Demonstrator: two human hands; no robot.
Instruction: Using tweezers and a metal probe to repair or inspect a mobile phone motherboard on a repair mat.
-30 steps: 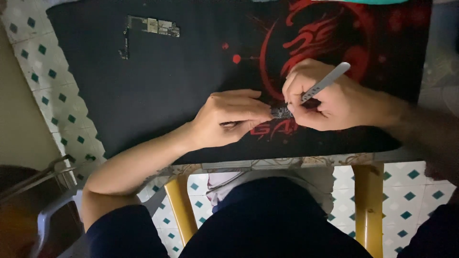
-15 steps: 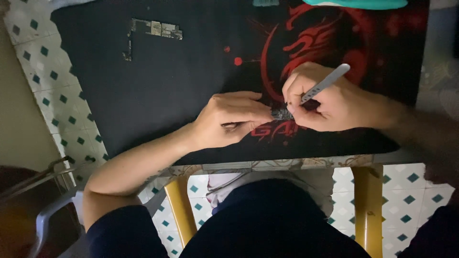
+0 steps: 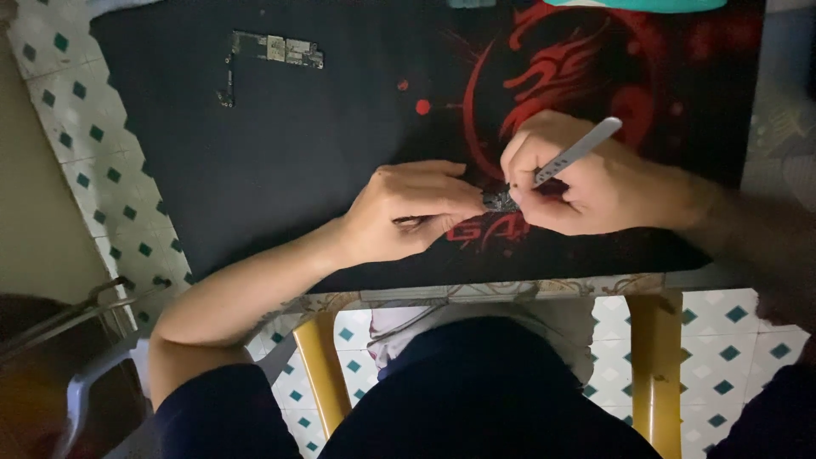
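Note:
My left hand (image 3: 408, 208) rests on the black mat (image 3: 280, 153) and pinches a small dark part (image 3: 500, 201) between its fingertips. My right hand (image 3: 586, 178) holds metal tweezers (image 3: 578, 151), their tips down at the small part and their blunt end pointing up to the right. Both hands meet over the mat's red dragon print (image 3: 561, 76), close to the table's near edge. What the tweezer tips grip is hidden by my fingers.
An L-shaped phone circuit board (image 3: 268, 53) lies on the mat's far left. A teal object (image 3: 637, 5) sits at the top edge. The table's yellow legs (image 3: 654, 365) stand on a tiled floor (image 3: 102, 170). A chair (image 3: 76, 374) is at lower left.
The view has shifted very slightly. Both hands stay in the same place on the small part, with the tweezers at about the same angle.

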